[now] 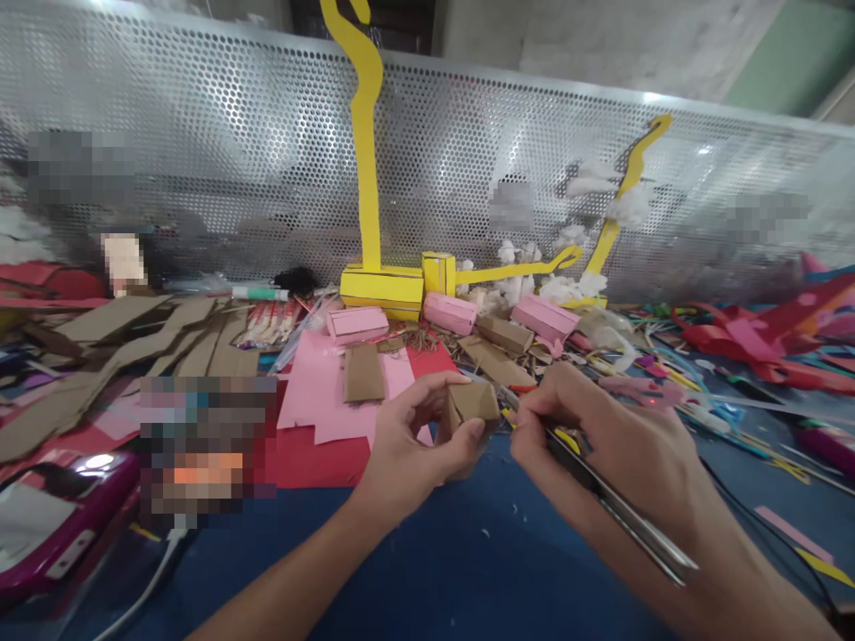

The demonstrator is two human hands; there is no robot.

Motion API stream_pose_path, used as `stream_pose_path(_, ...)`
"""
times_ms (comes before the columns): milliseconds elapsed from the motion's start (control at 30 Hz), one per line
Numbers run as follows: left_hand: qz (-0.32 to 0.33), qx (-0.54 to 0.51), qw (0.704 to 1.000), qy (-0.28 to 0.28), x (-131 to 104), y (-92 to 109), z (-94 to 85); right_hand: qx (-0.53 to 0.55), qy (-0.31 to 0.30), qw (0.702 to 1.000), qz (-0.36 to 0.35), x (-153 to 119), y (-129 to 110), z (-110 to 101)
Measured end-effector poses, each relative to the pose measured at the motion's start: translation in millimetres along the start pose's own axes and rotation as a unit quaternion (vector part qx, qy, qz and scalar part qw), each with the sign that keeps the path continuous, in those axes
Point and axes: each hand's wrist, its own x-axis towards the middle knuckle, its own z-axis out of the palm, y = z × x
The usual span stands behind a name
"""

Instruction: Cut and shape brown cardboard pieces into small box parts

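My left hand [420, 436] is closed around a small brown cardboard box [476, 402], thumb on the near side and fingers on the far side. A folded flap shows on top of the box. In my right hand [601, 436] is a slim metal craft knife [624, 516], gripped like a pen. Its thin front end points left and lies close to the box; whether it touches cannot be made out. Behind my hands stand pink paper-covered boxes [357, 324] and a brown cardboard box [506, 335]. A flat brown cardboard piece [364, 374] lies on pink paper [300, 392].
Yellow paper shapes [382, 289] stand against a perforated metal panel [267, 133]. Cardboard strips [126, 356] pile up at left, near a purple device [67, 525] and a white cable [157, 579]. Red and pink paper pieces [768, 334] lie at right on the blue table [434, 570].
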Motion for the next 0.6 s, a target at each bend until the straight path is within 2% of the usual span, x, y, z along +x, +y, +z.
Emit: stream_pose_path(600, 0.002, -0.003, 1.0, 0.001, -0.1, -0.2, -0.3, -0.013, 0.007, 1.0, -0.002, 1.7, -6.3, 1.7)
